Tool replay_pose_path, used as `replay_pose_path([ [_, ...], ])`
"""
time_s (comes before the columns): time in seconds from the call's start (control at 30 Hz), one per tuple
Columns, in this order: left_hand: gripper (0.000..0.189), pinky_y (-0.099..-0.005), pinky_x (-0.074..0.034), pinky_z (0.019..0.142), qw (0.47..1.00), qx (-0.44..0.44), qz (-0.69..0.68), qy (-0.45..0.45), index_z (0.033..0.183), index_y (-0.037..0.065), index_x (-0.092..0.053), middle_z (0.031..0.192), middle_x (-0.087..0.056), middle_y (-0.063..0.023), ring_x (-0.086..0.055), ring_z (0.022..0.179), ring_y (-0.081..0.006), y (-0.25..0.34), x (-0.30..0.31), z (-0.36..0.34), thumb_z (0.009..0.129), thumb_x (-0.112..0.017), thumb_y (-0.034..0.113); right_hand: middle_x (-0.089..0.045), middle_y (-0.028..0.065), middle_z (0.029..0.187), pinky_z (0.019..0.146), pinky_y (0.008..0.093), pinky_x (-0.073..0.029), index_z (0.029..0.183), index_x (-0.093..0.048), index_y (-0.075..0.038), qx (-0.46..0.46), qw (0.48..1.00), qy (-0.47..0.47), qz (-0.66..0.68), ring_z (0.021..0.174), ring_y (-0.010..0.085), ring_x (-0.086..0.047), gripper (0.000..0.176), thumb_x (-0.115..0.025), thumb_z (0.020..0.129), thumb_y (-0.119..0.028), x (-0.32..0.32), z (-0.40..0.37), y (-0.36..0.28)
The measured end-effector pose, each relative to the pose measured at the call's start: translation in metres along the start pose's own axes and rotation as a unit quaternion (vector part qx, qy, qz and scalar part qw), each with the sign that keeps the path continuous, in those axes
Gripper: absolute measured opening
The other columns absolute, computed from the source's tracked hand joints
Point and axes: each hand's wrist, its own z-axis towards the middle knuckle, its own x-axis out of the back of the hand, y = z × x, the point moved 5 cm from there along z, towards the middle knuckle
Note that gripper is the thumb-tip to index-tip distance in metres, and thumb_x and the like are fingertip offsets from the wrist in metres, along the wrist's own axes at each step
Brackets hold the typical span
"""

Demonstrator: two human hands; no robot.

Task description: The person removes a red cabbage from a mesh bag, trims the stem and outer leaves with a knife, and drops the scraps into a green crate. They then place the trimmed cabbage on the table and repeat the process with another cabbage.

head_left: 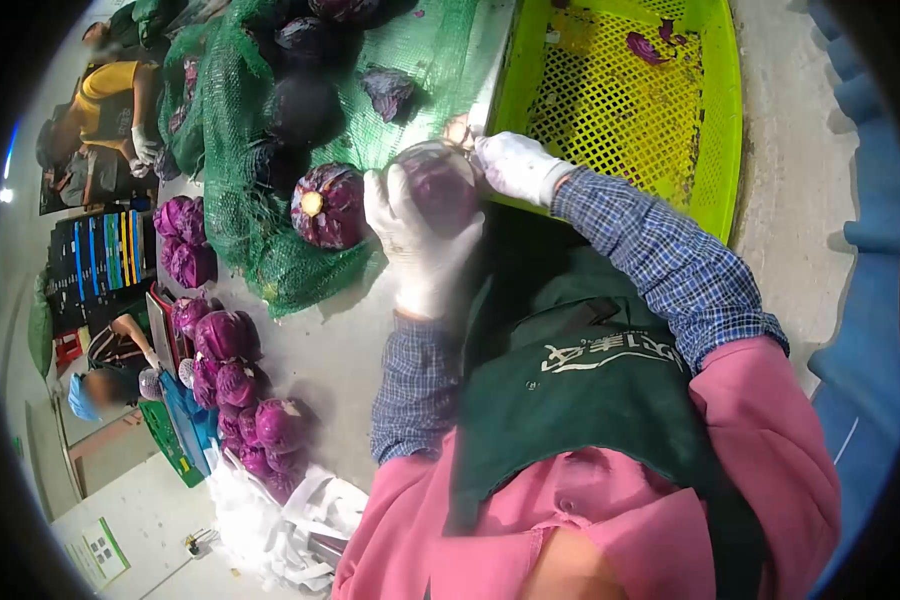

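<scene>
A purple cabbage (438, 190) rests in my left hand (415, 250), which wears a white glove and has its fingers wrapped round the near side. My right hand (518, 167), also gloved, is closed beside the cabbage's right edge. Whatever it grips is hidden; a small pale-brown piece (458, 130) shows by its fingers, too blurred to name. Left of my left hand, another purple cabbage (327, 205) with a pale cut stem lies on a green mesh bag (315, 275).
A yellow-green plastic crate (727, 130) with leaf scraps stands at the right. Trimmed purple cabbages (225, 335) line the table's left side, near white plastic bags (295, 520). Darker cabbages (305, 105) lie on the netting. Two co-workers, one in a yellow top (108, 80), are at the left.
</scene>
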Motion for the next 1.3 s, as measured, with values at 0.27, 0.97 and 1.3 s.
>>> replay_pose_path([
  [0.27,0.115,-0.0419,-0.043,0.106,0.956,0.017,-0.282,0.074,0.148,0.005,-0.026,0.132,-0.049,-0.0149,-0.053,0.121,-0.0270,-0.021,-0.033,0.033,0.056,-0.095,0.013,-0.053,-0.0036,0.067,0.047,0.0243,-0.040,0.100,-0.067,-0.009,-0.073,0.827,0.058,0.554,0.050,0.0071,-0.046,0.027,-0.057,0.102,-0.034,0.054,-0.022,0.004],
  [0.97,0.111,-0.0479,-0.043,0.100,0.991,-0.009,0.029,-0.131,0.143,0.000,-0.037,0.124,-0.049,-0.0256,-0.049,0.116,-0.0407,0.015,-0.030,0.074,0.055,-0.093,0.037,-0.071,0.0227,0.092,0.077,0.0491,-0.054,0.139,-0.052,-0.010,-0.107,0.949,0.181,0.234,0.086,0.0408,-0.069,0.051,-0.044,0.104,-0.046,0.051,-0.047,-0.004],
  [1.3,0.114,-0.0504,-0.042,0.102,0.995,0.027,-0.002,-0.094,0.141,0.000,-0.035,0.126,-0.047,-0.0248,-0.046,0.120,-0.0407,0.019,-0.027,0.058,0.053,-0.096,0.041,-0.064,0.0085,0.074,0.053,0.0330,-0.048,0.111,-0.068,-0.007,-0.076,0.845,0.191,0.493,0.058,0.0174,-0.060,0.043,-0.061,0.097,-0.048,0.042,-0.034,0.006],
])
